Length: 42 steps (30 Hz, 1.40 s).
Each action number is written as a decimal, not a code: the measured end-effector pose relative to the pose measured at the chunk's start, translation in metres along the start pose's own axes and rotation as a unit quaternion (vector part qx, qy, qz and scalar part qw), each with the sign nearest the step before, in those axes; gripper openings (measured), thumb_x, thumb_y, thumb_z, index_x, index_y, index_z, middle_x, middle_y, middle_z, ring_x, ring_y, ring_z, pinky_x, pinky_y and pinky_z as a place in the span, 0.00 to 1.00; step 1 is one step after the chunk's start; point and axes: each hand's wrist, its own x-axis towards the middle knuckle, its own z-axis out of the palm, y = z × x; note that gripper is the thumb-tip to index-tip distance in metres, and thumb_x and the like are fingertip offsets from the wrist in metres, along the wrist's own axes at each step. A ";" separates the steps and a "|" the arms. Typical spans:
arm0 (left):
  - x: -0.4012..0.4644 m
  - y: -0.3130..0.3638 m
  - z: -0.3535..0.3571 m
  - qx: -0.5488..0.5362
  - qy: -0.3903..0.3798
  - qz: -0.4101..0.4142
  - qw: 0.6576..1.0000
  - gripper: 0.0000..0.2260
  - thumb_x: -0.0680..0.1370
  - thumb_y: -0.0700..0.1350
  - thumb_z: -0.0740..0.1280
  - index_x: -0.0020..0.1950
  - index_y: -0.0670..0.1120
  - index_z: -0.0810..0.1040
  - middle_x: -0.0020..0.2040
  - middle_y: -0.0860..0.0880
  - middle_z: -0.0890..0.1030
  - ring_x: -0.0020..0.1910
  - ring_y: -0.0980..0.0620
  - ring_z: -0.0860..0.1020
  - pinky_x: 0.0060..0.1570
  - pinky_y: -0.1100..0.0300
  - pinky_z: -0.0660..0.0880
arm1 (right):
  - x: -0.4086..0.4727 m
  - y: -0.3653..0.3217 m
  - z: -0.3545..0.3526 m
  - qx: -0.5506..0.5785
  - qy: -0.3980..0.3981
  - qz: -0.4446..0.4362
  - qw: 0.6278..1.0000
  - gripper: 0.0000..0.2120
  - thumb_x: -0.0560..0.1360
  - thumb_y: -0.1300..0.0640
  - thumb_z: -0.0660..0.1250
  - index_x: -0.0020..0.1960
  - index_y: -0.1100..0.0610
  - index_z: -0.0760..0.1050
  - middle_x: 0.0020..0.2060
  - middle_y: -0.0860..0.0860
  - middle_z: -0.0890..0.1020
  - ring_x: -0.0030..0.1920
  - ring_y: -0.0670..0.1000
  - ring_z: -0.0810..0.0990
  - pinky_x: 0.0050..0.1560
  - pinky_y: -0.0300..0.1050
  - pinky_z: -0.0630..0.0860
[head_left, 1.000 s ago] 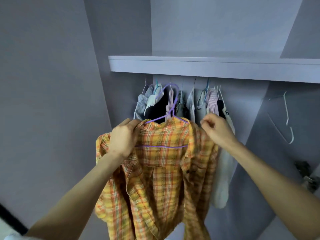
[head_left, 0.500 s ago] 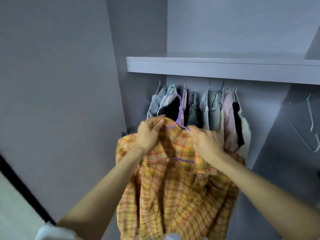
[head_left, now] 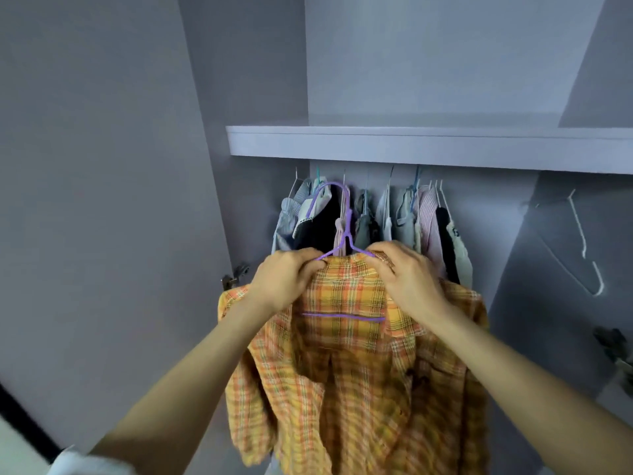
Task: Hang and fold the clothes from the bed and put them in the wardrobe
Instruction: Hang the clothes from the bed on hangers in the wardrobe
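Centre of frame, orange plaid shirt (head_left: 346,365) on purple hanger (head_left: 346,234), left hand (head_left: 284,281) and right hand (head_left: 409,279) each pinching the collar beside the hanger neck, hanging clothes (head_left: 373,221) behind, under the shelf (head_left: 428,147), white hanger (head_left: 582,241) at right.

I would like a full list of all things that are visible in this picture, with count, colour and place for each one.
Plaid shirt: one, orange and yellow, on the purple hanger, in front of the wardrobe.
Purple hanger: one, purple, inside the shirt, hook raised towards the hanging clothes.
Hanging clothes: several, grey, black, pink, white, under the shelf.
Shelf: one, pale grey, above the clothes.
White hanger: one, white, empty, on the right.
Left hand: grips the collar, left side.
Right hand: grips the collar, right side.
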 end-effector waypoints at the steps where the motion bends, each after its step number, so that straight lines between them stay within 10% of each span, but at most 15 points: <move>1: 0.000 0.001 0.002 0.001 0.013 -0.002 1.000 0.13 0.80 0.52 0.61 0.59 0.50 0.80 0.47 0.47 0.84 0.46 0.40 0.80 0.48 0.48 0.76 | -0.001 0.004 -0.002 0.000 -0.012 -0.004 1.000 0.10 0.75 0.59 0.67 0.54 0.63 0.79 0.44 0.53 0.81 0.44 0.54 0.81 0.47 0.47 0.77; 14: 0.007 0.002 0.023 -0.099 0.117 0.029 0.988 0.10 0.79 0.41 0.64 0.56 0.39 0.81 0.51 0.45 0.83 0.49 0.47 0.80 0.52 0.62 0.73 | -0.038 0.040 -0.046 -0.122 0.019 0.009 0.992 0.14 0.75 0.56 0.57 0.52 0.60 0.78 0.49 0.54 0.80 0.44 0.53 0.80 0.39 0.46 0.78; 19: 0.009 0.013 0.038 -0.148 0.077 0.058 0.984 0.09 0.79 0.40 0.63 0.55 0.39 0.81 0.49 0.52 0.80 0.48 0.59 0.76 0.49 0.81 0.64 | -0.051 0.061 -0.059 -0.158 -0.169 0.048 0.972 0.07 0.76 0.61 0.61 0.51 0.60 0.76 0.43 0.54 0.81 0.43 0.58 0.80 0.42 0.46 0.72; 29: 0.019 0.065 0.124 -0.132 -0.099 0.075 0.983 0.19 0.73 0.56 0.61 0.58 0.49 0.80 0.55 0.47 0.79 0.57 0.44 0.76 0.58 0.44 0.72 | -0.189 0.076 -0.081 -0.113 -0.035 0.285 0.951 0.20 0.73 0.52 0.51 0.41 0.61 0.78 0.35 0.49 0.75 0.38 0.53 0.75 0.38 0.39 0.67; 42: 0.031 0.110 0.207 -0.136 -0.213 0.127 0.959 0.13 0.77 0.42 0.63 0.61 0.44 0.77 0.57 0.44 0.77 0.58 0.43 0.75 0.56 0.49 0.73 | -0.282 0.044 -0.147 -0.302 -0.054 0.565 0.766 0.12 0.78 0.57 0.57 0.58 0.54 0.76 0.54 0.53 0.80 0.52 0.60 0.78 0.44 0.48 0.75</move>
